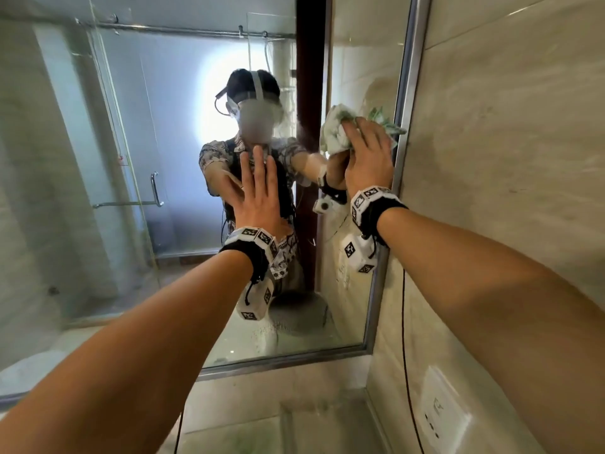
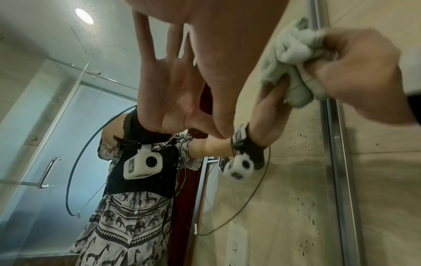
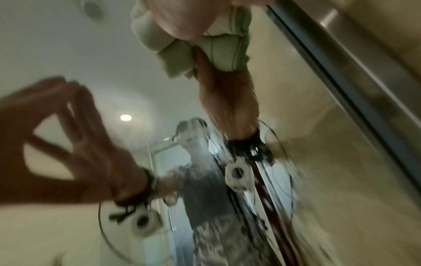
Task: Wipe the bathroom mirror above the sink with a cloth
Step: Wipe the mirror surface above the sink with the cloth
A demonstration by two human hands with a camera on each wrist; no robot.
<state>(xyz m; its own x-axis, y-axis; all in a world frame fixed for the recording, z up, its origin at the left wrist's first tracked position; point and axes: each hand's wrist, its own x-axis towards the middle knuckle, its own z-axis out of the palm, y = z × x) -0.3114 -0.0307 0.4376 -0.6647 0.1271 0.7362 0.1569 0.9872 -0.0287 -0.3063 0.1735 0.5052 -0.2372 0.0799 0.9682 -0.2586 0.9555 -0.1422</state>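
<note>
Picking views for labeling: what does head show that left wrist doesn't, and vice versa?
Head only: the mirror's bottom frame edge and the backs of both hands.

Left wrist only: dark specks on the glass near the right frame, and the reflected ceiling light.

Both: left hand flat on the mirror, fingers straight; right hand gripping the bunched cloth against the glass near the right frame.

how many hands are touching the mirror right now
2. The left hand lies flat on the glass near the mirror's middle; the right hand presses the cloth against it beside the right frame.
</note>
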